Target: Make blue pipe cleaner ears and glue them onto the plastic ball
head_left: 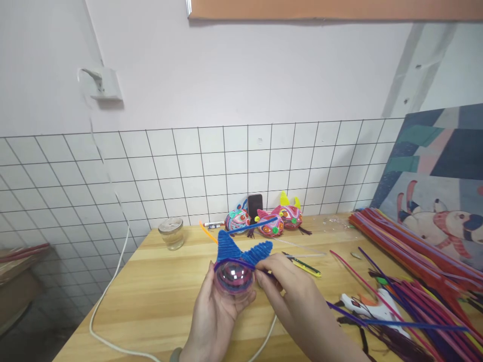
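Observation:
A clear round dome (pixel 234 275) rests in my left hand (pixel 217 314), whose fingers and thumb wrap round its sides and underside. Two blue pipe-cleaner ear shapes (pixel 228 247) stand up from its far edge. Along the dome's upper rim runs a purple pipe cleaner (pixel 241 261). My right hand (pixel 289 286) pinches that purple strip at the dome's right side, and a purple length comes out past the hand to the right. A loose blue strip (pixel 253 225) and an orange strip (pixel 208 233) stick out behind the ears.
Several decorated balls (pixel 270 223) and a phone (pixel 255 205) stand by the tiled wall. A glass cup (pixel 172 234) is at back left. A yellow cutter (pixel 307 267) lies beyond my right hand. On the right are a white glue gun (pixel 372 307) and pipe-cleaner bundles (pixel 407 251).

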Demonstrator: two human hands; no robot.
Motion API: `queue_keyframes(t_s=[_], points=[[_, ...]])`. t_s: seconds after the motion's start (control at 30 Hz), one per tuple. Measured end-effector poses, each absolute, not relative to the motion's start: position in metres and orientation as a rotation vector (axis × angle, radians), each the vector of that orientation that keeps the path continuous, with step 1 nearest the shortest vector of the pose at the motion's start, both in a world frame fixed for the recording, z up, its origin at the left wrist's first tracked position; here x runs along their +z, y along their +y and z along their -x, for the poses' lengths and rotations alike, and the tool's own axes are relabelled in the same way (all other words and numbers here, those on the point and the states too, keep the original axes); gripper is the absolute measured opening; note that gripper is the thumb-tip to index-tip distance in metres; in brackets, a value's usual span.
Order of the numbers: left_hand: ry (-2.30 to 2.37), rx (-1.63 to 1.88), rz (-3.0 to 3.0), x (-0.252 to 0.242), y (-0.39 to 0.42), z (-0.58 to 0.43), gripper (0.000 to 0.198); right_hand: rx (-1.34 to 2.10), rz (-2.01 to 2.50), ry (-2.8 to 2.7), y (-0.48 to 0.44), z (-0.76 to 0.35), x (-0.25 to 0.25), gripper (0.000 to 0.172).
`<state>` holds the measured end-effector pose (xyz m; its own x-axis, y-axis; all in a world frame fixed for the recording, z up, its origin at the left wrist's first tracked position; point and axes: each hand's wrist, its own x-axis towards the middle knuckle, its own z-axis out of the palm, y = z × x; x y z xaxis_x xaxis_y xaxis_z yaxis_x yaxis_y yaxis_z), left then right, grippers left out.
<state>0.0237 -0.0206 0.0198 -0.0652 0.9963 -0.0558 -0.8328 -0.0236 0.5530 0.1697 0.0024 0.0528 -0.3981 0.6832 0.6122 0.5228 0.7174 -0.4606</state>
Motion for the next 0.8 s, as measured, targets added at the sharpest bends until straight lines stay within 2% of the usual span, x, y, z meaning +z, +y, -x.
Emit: queue_keyframes(t_s=[0.23,0.4,0.6,0.8], points=[[0.490,1.555,-0.423,0.0190,-0.0206,-0.0241,0.023,0.251,0.936,-2.065,0.0031,-0.1692,0.0507,0.014],[0.450,1.550,-0.434,0.0186,-0.0183,-0.0241,0.026,0.326,1.125,-2.014,0.0015,-0.1664,0.0520,0.005],[0.409,1.483,-0.471,0.0229,-0.0210,-0.0253,0.033,0.343,1.205,-2.021,-0.0010,-0.1643,0.0528,0.027],[0.499,1.432,-0.500,0.0191,-0.0215,-0.0252,0.033,0.433,1.203,-2.049,0.0000,-0.1657,0.0545,0.032]])
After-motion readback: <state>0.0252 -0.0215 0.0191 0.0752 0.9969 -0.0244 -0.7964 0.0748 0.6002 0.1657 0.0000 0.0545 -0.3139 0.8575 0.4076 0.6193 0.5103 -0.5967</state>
